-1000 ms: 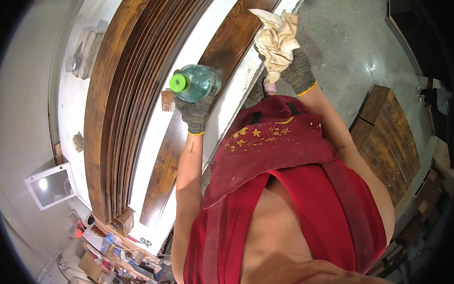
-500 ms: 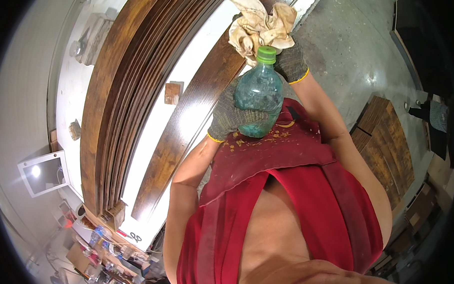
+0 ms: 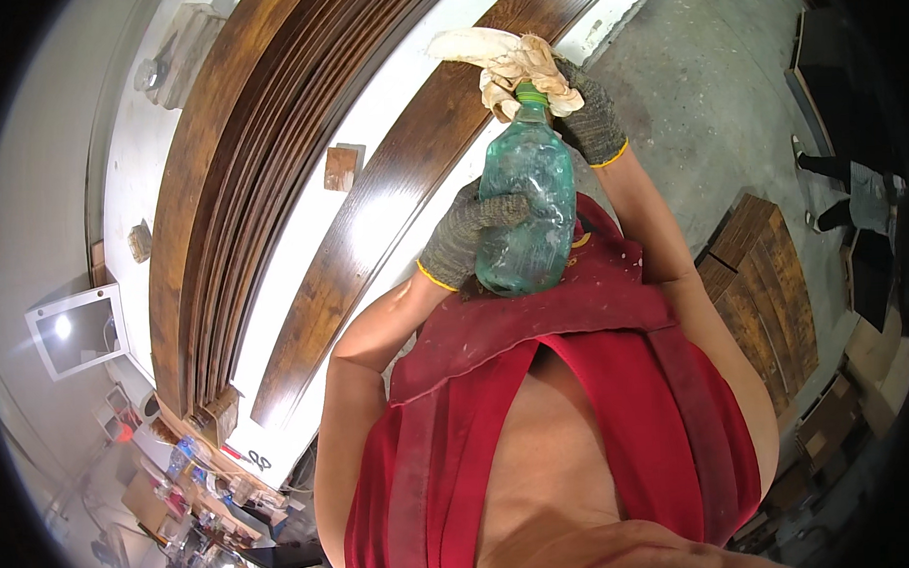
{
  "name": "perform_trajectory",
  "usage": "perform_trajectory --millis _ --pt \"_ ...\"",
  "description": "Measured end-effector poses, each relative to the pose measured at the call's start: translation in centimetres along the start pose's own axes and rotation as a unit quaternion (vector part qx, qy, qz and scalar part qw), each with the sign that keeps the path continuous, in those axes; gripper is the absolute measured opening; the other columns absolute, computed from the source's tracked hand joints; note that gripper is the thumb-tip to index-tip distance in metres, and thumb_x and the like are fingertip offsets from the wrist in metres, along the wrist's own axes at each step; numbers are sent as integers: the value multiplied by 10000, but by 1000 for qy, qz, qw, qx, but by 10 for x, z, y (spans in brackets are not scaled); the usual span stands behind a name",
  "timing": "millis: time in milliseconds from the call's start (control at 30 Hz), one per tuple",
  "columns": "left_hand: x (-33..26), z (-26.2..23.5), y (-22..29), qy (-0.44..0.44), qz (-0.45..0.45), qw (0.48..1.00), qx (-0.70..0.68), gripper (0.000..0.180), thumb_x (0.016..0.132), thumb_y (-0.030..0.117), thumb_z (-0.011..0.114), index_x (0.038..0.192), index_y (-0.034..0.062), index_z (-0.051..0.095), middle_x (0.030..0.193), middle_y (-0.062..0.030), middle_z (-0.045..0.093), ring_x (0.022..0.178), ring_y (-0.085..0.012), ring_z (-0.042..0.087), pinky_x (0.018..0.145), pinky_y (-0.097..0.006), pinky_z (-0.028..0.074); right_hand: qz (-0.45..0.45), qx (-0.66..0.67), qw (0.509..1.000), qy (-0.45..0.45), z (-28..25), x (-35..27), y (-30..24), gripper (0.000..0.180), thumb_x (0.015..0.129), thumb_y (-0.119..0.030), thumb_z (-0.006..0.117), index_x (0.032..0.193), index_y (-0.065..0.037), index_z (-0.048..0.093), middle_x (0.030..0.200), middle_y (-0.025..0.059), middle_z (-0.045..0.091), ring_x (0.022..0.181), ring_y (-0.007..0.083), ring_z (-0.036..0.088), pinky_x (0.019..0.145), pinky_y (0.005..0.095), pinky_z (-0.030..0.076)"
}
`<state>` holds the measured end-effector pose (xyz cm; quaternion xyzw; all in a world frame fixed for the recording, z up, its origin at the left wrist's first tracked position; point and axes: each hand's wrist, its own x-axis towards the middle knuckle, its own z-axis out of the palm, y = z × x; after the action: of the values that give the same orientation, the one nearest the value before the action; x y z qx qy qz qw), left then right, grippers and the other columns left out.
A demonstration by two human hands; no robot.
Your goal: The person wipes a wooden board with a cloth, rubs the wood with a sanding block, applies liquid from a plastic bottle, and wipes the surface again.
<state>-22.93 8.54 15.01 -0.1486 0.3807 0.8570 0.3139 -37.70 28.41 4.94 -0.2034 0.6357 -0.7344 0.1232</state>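
Observation:
A green translucent plastic bottle [image 3: 530, 221] stands in front of my apron, its neck pointing away from me. My left hand [image 3: 461, 234], in a dark knitted glove with a yellow cuff, is closed round its left side, thumb across the front. At the neck, a stained cream cloth [image 3: 512, 57] bunches against the green cap [image 3: 531, 93]. My right hand [image 3: 594, 117], gloved alike, is closed on this cloth beside the cap; its fingertips are partly hidden behind cloth and bottle. Just beyond lies a dark brown wooden plank [image 3: 371, 197] on the white table.
Many stained planks [image 3: 236, 181] stand in a tight row on the table [image 3: 302, 204]. A small wood block [image 3: 340, 169] lies between them and the single plank. More boards [image 3: 765, 283] lie on the floor at right. Another person [image 3: 862, 205] is at the far right.
The cloth has come down from above the bottle onto its cap, with my right hand. The bottle has straightened slightly, and my left thumb shows higher on it.

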Motion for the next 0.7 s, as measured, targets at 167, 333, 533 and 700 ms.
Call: perform_trajectory --millis 167,333,533,700 --pt "-1 -2 -3 5 -23 999 -39 462 843 156 722 1251 -19 592 1087 -112 692 924 -208 687 823 -335 578 2 -49 999 11 6 -1 1 460 944 -92 652 1375 -9 516 1305 98 614 1169 168 584 1021 313 467" --pt "10 -7 6 20 50 990 132 494 769 174 838 1193 10 644 1060 -68 702 943 -165 661 825 -306 540 54 160 986 -1 -12 7 50 451 964 -112 620 1388 -18 496 1310 111 607 1165 201 593 1017 331 475" --pt "14 -21 13 71 251 886 384 750 634 258 930 1272 57 591 1188 -97 666 1061 -208 643 927 -352 514 27 186 980 -70 -10 28 64 414 992 -167 557 1378 -32 487 1295 129 605 1166 256 591 1017 368 482" --pt "-28 -65 2 263 370 746 487 787 617 289 940 1267 52 564 1203 -101 659 1094 -230 652 968 -367 529 -67 263 960 -67 2 31 4 397 965 -270 605 1294 -53 554 1251 100 614 1143 259 592 992 374 481"
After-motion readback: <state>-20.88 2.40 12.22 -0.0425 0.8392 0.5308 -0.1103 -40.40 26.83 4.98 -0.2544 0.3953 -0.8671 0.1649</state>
